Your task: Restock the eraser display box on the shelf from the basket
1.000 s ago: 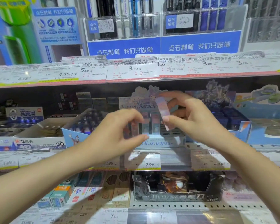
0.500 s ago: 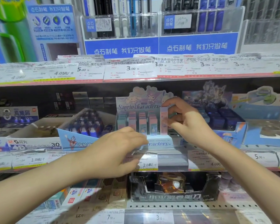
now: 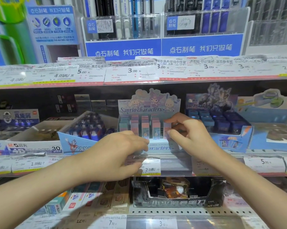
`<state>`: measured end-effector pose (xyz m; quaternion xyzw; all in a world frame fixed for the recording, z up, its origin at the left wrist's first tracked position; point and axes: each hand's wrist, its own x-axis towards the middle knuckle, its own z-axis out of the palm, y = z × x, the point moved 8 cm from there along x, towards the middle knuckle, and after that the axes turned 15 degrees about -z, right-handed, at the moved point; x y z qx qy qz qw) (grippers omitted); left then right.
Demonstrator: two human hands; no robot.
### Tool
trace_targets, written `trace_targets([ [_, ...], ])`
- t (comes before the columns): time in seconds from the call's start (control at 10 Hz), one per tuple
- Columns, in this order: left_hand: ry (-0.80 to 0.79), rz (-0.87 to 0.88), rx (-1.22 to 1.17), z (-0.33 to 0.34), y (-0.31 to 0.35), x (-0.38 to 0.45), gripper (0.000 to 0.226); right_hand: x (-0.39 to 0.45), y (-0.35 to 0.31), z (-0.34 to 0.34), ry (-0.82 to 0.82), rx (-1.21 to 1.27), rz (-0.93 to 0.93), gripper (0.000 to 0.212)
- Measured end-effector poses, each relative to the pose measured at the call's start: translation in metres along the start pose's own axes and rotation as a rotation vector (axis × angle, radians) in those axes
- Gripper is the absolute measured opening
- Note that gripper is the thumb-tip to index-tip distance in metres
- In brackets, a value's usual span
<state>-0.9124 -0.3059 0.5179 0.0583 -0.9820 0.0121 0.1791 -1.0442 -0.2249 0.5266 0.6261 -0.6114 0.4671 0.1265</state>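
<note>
From the head camera, your right hand (image 3: 188,135) is pinching a pink-and-lilac eraser (image 3: 167,129) between thumb and curled fingers (image 3: 171,120), and it is now standing upright at the right end of the front row inside the eraser display box (image 3: 149,109). A second ago you were holding that eraser up in front of the box's header card; half a second ago you were lowering it toward the slot; now it is sitting level with its neighbours, so this piece looks seated, though your fingers are not letting go yet.

Your left hand (image 3: 116,156) is reaching in at the front edge of the shelf (image 3: 176,164), its fingers curled over the box's lower front lip and the price tag (image 3: 147,166) below it. It has dropped from the row of erasers to that lip, and you seem to be steadying the box. Whether it is gripping anything, you cannot tell from here.

The box is sitting mid-shelf, between a blue figure-print box (image 3: 80,136) on its left and a dark blue box (image 3: 222,128) on its right. The basket is not showing, so you cannot judge how much stock is waiting.
</note>
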Motion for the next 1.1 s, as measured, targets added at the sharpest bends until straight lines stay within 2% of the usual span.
trace_targets([
  [0.2, 0.013, -0.022, -0.029, -0.002, 0.0, 0.001, 0.032, -0.001, 0.0, 0.0, -0.025, 0.003, 0.013, 0.02],
  [0.4, 0.011, -0.105, -0.149, -0.006, -0.008, 0.003, 0.047, -0.007, -0.004, -0.001, -0.043, 0.033, 0.007, 0.03],
  [0.5, 0.053, -0.154, -0.279, -0.011, -0.012, 0.001, 0.041, -0.013, -0.015, -0.009, 0.005, -0.019, -0.056, 0.036],
  [0.7, 0.234, -0.249, -0.46, -0.019, -0.014, -0.019, 0.033, -0.036, -0.035, -0.025, 0.147, 0.036, -0.134, 0.02],
  [0.9, 0.291, -0.349, -0.68, -0.017, -0.013, -0.05, 0.018, -0.077, -0.046, -0.022, 0.173, 0.245, -0.002, 0.01],
  [1.0, 0.289, -0.398, -0.75, -0.015, -0.016, -0.073, 0.023, -0.104, -0.056, -0.019, 0.225, 0.329, 0.079, 0.003],
  [1.1, 0.267, -0.439, -0.826, -0.011, -0.016, -0.102, 0.023, -0.134, -0.073, -0.018, 0.347, 0.416, 0.201, 0.012],
])
